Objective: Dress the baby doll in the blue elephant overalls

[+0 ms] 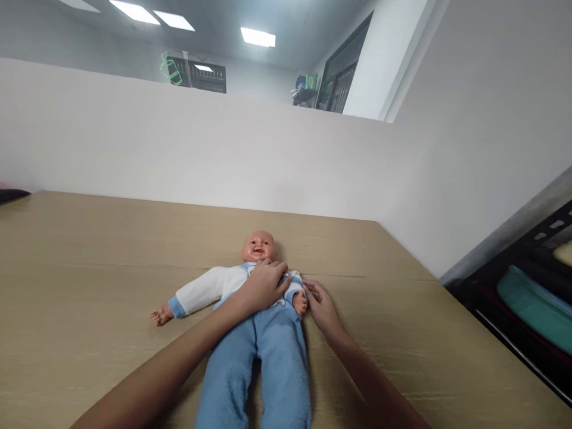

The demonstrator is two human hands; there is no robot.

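A baby doll (281,351) lies on its back on the table, its head towards the far wall. It wears a white and blue top (203,292) and fuzzy blue trousers. One doll arm stretches out to the left; the other is bent, with its small hand poking from a blue-cuffed sleeve (292,291). My left hand (267,285) rests across the doll's chest, fingers curled on the top beside that bent arm. At the outer side of the same sleeve, my right hand (319,304) has its fingertips bent against the fabric, partly hidden there.
The brown tabletop (89,286) runs back to a low white wall (201,143). At the right, a black shelf rack (496,310) holds folded teal cloth (536,310). A dark object (13,195) sits at the left edge.
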